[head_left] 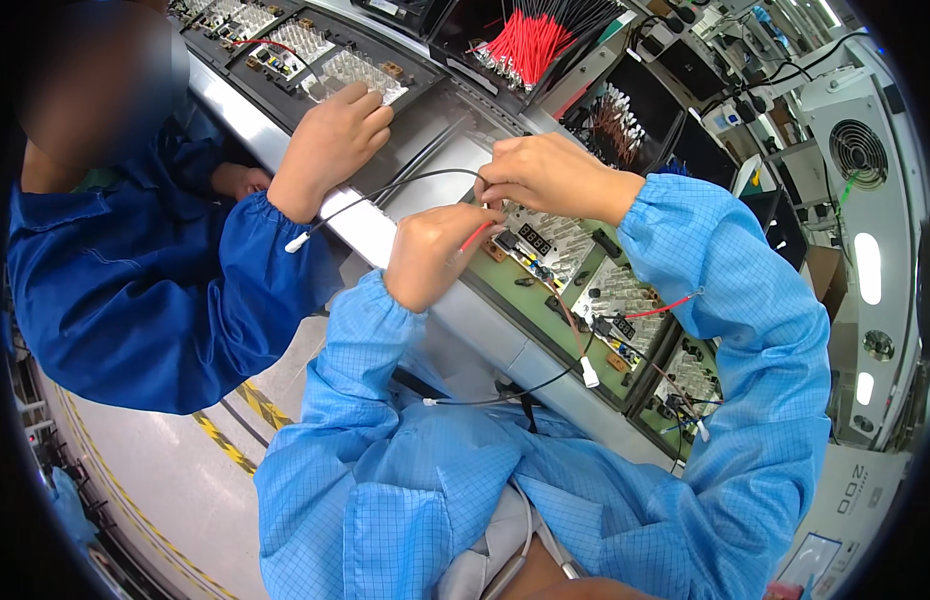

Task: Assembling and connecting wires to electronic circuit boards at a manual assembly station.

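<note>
My right hand (557,178) pinches a black wire (410,181) that arches leftward to a white plug (297,243). Just below it my left hand (431,252) is closed, a short red wire (473,238) showing between its fingers. The fingertips of both hands nearly meet over the corner of a circuit board (558,250) with a four-digit display and clear pillars. What lies right at the fingertips is too small to make out. That board rests in a green tray (533,305) beside a second board (625,295) with red, brown and black wires.
At left, a person in dark blue (175,300) has a hand (337,142) over boards in a dark tray (250,85). Bundled red wires (525,48) and brown wires with white plugs (617,125) lie in bins behind. A fan unit (858,152) stands at right. Another board (693,378) sits nearer me.
</note>
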Demonstrator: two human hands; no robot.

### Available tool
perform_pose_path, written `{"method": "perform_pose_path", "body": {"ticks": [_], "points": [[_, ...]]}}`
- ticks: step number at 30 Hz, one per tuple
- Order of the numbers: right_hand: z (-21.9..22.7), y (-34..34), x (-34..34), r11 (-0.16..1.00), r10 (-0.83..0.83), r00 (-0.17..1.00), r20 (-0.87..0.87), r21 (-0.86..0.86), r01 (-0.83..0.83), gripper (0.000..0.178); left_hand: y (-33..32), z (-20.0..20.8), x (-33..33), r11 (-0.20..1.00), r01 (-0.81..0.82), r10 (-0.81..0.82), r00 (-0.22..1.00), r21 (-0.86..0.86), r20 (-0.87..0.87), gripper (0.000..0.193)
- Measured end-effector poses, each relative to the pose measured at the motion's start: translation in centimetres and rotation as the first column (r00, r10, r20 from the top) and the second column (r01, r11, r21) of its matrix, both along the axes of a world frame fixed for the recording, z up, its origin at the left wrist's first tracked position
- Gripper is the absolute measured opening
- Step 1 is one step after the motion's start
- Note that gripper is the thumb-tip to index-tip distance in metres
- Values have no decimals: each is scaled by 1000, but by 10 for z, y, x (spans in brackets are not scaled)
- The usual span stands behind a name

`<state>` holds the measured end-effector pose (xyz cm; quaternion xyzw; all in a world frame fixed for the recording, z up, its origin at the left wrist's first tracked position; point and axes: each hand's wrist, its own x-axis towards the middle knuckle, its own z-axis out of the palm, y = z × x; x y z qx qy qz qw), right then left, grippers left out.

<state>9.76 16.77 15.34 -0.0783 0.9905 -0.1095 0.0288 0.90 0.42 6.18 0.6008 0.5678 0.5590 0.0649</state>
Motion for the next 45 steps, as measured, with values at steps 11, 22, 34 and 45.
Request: {"method": "perform_pose_path", "body": {"ticks": [11, 22, 34, 45], "points": [[-4, 5, 3, 1000, -10, 1000, 23, 12, 10, 6, 6, -1, 1, 996, 45, -43, 998, -71, 34, 14], [-3, 10, 1, 999, -5, 998, 70, -38, 7, 12, 15, -4, 2, 997, 22, -22, 1000, -74, 5, 14], [99, 111, 112, 879, -437, 887, -150, 137, 456, 16, 8, 1, -8, 991, -40, 38, 999, -126, -25, 19], [62, 163, 164, 731, -662, 744, 89, 294, 615, 21, -35, -25, -3, 998, 50, -40, 982, -46, 185, 7]]}}
